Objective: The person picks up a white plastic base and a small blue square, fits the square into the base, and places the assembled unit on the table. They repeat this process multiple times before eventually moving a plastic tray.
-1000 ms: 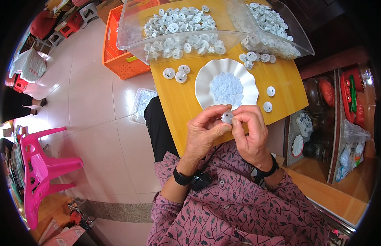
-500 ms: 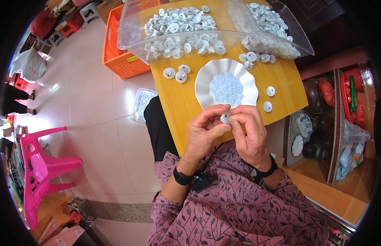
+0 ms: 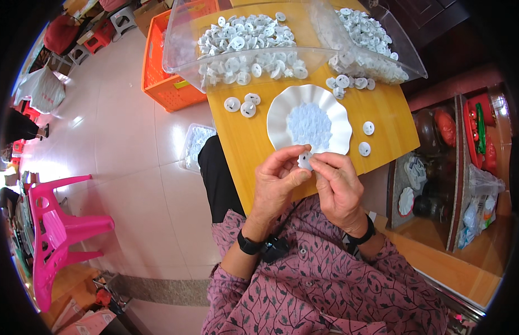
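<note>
Right hand (image 3: 340, 185) slid slightly nearer since earlier frame; its fingers and those of left hand (image 3: 275, 183) pinch small white piece (image 3: 304, 161) above near part of worktop (image 3: 240, 146), likely to steady it; plate (image 3: 277, 124) with pale chips (image 3: 308, 125) just beyond, apparently for easy reach.

Over on your left a pink chair (image 3: 67, 223) stands on the tiled floor (image 3: 153, 234). Beyond it you have another person's dark-clad leg (image 3: 22, 124) at the edge of view, then a whitish bag (image 3: 42, 89). Further off sit a red stool (image 3: 99, 40) and, just beside it, a grey stool (image 3: 123, 18). Nearer you, ahead to the left, is an orange crate (image 3: 167, 92). On your right, a cabinet (image 3: 458, 173) holds a red-rimmed white dish (image 3: 405, 202), a dark jar (image 3: 428, 206), a red bundle (image 3: 445, 125) and a clear bag (image 3: 483, 184) with blurred contents.
</note>
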A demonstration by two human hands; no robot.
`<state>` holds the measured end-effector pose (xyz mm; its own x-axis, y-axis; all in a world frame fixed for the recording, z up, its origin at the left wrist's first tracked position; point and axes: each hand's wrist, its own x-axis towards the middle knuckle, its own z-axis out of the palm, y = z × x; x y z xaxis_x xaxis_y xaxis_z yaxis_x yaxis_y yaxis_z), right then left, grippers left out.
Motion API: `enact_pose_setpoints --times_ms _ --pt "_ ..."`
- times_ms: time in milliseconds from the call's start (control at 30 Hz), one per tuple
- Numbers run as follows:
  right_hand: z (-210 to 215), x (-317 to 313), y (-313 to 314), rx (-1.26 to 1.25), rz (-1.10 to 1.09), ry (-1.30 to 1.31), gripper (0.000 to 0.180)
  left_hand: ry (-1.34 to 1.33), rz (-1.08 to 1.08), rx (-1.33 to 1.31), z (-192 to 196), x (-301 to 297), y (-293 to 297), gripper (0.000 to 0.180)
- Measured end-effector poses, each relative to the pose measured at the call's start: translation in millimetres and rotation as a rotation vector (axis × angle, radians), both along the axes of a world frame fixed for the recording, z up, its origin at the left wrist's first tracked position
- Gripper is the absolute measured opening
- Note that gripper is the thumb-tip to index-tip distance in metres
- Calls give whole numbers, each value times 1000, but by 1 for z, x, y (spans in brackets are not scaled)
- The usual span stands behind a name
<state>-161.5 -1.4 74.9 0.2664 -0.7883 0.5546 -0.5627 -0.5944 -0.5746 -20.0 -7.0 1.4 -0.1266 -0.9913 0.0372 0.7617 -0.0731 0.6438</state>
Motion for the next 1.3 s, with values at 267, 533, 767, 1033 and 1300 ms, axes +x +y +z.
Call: enact_pose_setpoints --times_ms 267,533,767,1033,1300 --pt "-4 0 -2 -23 13 -51 31 -35 26 18 9 -1 -1 43" --pt "-3 -28 -9 -41 -200 -33 21 -271 220 37 83 31 -55 34" --pt "-21 -71 -6 37 -446 18 16 -438 484 -96 135 69 -144 36" --pt "-38 -110 -7 208 -614 83 26 -407 593 -114 115 59 -145 52" --pt "-57 -115 -21 230 -551 73 20 -517 241 11 75 17 -52 22"
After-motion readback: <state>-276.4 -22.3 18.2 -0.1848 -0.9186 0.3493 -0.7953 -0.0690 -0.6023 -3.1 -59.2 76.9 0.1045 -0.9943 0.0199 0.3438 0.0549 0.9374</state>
